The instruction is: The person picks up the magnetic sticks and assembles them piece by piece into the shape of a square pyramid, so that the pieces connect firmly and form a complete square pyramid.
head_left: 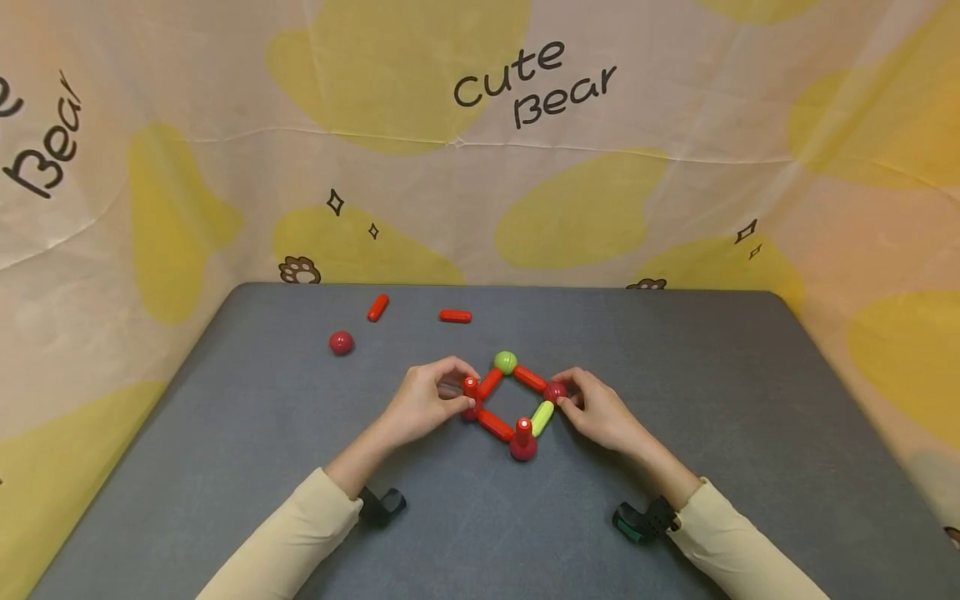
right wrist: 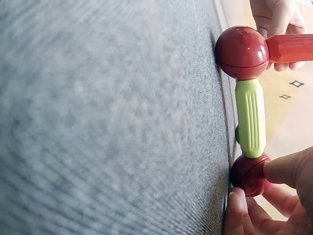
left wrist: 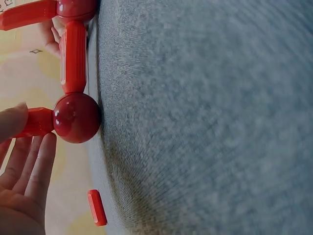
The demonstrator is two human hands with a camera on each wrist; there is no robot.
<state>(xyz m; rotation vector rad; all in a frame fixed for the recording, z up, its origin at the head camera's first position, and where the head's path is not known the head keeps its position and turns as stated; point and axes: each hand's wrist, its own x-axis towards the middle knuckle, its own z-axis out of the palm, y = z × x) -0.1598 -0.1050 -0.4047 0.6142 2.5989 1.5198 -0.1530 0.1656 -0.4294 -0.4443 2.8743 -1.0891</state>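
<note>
Behind the grey table [head_left: 720, 358] I see creased, pale cloth [head_left: 435, 179], yellow-blotched, lettered "Cute Bear", also flanking it both sides.

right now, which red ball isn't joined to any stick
The loose red ball farthest left in the head view; it sits alone, while the other three red balls form corners of the stick frame.

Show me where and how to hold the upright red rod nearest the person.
Pinch the upright red rod around its upper sides, probably coming from above: it stands on the near red ball with its top end free, and its sides are straight.
</note>
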